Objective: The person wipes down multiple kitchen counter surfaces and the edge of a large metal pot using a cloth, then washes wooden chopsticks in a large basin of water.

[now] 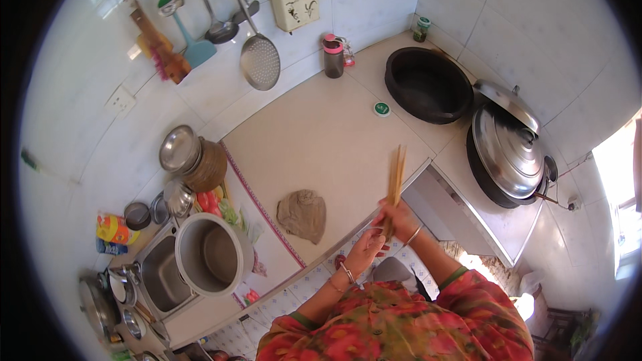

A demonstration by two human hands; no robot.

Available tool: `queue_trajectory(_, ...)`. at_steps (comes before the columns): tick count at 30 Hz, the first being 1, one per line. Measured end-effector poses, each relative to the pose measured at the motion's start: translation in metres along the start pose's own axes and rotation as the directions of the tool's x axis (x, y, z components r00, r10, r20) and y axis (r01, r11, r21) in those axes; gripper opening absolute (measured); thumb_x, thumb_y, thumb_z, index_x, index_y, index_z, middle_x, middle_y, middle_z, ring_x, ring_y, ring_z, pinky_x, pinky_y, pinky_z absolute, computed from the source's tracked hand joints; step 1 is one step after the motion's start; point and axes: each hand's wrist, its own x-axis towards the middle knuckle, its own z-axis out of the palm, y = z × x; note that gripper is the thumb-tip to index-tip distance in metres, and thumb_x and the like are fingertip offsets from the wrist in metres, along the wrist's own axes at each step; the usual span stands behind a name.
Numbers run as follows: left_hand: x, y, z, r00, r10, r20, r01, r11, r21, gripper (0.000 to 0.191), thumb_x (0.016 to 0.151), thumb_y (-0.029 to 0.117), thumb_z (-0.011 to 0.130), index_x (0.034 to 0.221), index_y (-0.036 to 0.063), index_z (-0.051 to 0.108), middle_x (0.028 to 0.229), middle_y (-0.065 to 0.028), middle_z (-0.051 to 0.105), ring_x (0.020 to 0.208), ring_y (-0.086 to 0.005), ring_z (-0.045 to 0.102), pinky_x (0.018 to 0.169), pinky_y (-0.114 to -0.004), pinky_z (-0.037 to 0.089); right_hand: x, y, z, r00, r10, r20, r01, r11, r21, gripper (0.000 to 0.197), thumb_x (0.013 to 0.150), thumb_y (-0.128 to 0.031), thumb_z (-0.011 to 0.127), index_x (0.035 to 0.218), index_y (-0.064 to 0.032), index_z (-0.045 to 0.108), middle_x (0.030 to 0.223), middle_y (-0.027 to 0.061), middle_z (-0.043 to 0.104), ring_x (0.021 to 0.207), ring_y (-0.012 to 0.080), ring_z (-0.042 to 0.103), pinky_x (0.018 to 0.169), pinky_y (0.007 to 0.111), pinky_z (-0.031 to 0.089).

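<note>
A bundle of thin wooden chopsticks (397, 173) stands up from my right hand (398, 218), whose fingers are wrapped around its lower part. My left hand (368, 248) is close against the bundle's lower end, with its fingers curled; whether it grips the sticks is unclear. Both hands are just off the counter's front edge. To their left, a crumpled brown cloth (302, 215) lies on the beige countertop (311, 145). A green-and-white jar lid (381, 109) rests farther back.
Right: a black pan (429, 85) and a domed steel lid (506, 150) over a wok. Left: a large metal pot (213, 255) beside the sink (163, 271), and stacked bowls (180, 150). Back: a pink-topped bottle (333, 57), a holder (293, 5) and a hanging skimmer (260, 61).
</note>
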Motion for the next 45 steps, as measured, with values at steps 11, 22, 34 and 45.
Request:
queue_trajectory(11, 0.059, -0.015, -0.147, 0.596, 0.599, -0.535, 0.098, 0.607, 0.789, 0.033, 0.084, 0.018, 0.054, 0.110, -0.0030, 0.049, 0.108, -0.0187, 0.054, 0.102, -0.0319, 0.051, 0.088, -0.038, 0.041, 0.253, -0.202, -0.206, 0.870, -0.482, -0.104, 0.283, 0.662, -0.694, 0.022, 0.072, -0.016, 0.062, 0.057, -0.0039, 0.053, 0.045, 0.0045, 0.048, 0.040, 0.0151, 0.047, 0.038, 0.029, 0.036)
queue_trajectory(22, 0.060, -0.006, -0.165, 0.462, 0.601, -0.653, 0.775, 0.084, 0.626, 0.052, 0.087, 0.025, 0.044, 0.134, 0.0049, 0.032, 0.140, -0.0208, 0.023, 0.129, -0.0387, 0.021, 0.104, -0.051, 0.017, 0.368, -0.237, -0.243, 0.611, -0.773, 0.172, 0.346, 0.066, -0.936, 0.041, 0.082, -0.009, 0.053, 0.122, -0.0007, 0.047, 0.116, 0.0156, 0.055, 0.107, 0.0282, 0.053, 0.090, 0.035, 0.043)
queue_trajectory(34, 0.087, -0.009, -0.161, 0.396, 0.521, -0.756, 0.665, 0.404, 0.628, 0.053, 0.090, 0.024, 0.036, 0.137, 0.0037, 0.025, 0.143, -0.0209, 0.018, 0.133, -0.0352, 0.014, 0.105, -0.052, 0.010, 0.207, 0.028, 0.073, 0.373, -0.302, 0.877, 0.917, 0.267, -0.297, 0.027, 0.083, -0.008, 0.052, 0.109, 0.0006, 0.053, 0.114, 0.0179, 0.052, 0.109, 0.0333, 0.048, 0.095, 0.040, 0.039)
queue_trajectory(45, -0.011, -0.023, -0.211, 0.248, 0.595, -0.765, 0.529, 0.578, 0.621, 0.048, 0.092, 0.022, 0.032, 0.133, -0.0045, 0.029, 0.138, -0.0228, 0.028, 0.129, -0.0351, 0.024, 0.107, -0.042, 0.016, 0.200, 0.141, 0.205, 0.302, 0.054, 0.952, 0.942, -0.170, -0.289, 0.052, 0.088, -0.043, 0.038, 0.135, -0.0197, 0.033, 0.142, 0.0043, 0.028, 0.134, 0.0272, 0.014, 0.108, 0.047, 0.006)
